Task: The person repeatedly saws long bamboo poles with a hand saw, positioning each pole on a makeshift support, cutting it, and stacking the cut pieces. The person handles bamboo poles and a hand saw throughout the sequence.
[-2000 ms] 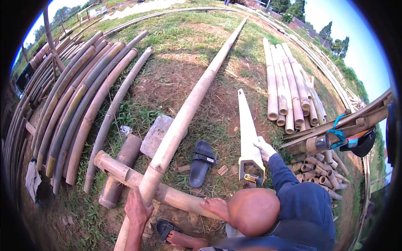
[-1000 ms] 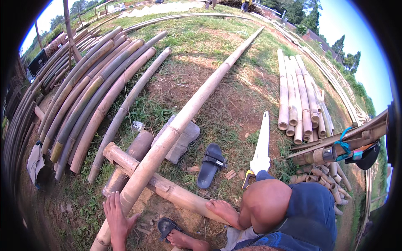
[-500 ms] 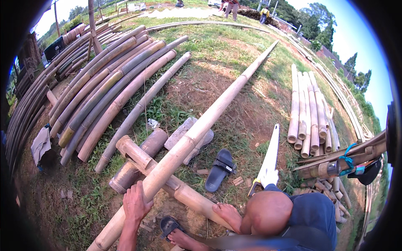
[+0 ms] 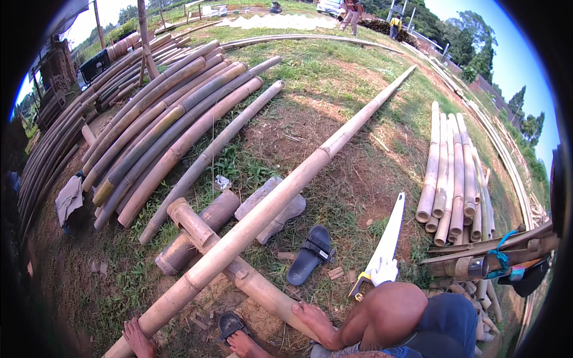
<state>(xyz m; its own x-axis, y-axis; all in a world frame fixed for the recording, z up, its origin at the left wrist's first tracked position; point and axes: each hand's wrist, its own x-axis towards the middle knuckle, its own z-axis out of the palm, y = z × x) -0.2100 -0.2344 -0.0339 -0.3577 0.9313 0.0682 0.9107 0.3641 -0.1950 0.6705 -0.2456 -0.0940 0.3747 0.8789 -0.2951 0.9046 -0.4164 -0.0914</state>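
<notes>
A long bamboo pole [image 4: 262,209] runs from the lower left to the far right, lying across a thicker bamboo piece [image 4: 271,286] on the ground. My bare left hand [image 4: 138,339] is wrapped round the pole near the lower edge. In a white glove, my right hand [image 4: 384,271] grips a hand saw [image 4: 388,230] with a yellow and black handle, its blade pointing up and away, apart from the pole. My bare foot [image 4: 310,316] rests on the thicker bamboo piece; my other foot [image 4: 240,341] wears a black sandal.
A loose black sandal [image 4: 310,253] lies beside a stone block [image 4: 283,212]. A short bamboo log [image 4: 206,227] supports the thicker piece. Long poles [image 4: 179,137] lie at left, shorter ones [image 4: 456,173] at right. Two people [image 4: 352,17] are far off.
My left hand has moved down the pole, from near the crossing to nearer the lower edge. The view has shifted slightly. My right hand still holds the saw.
</notes>
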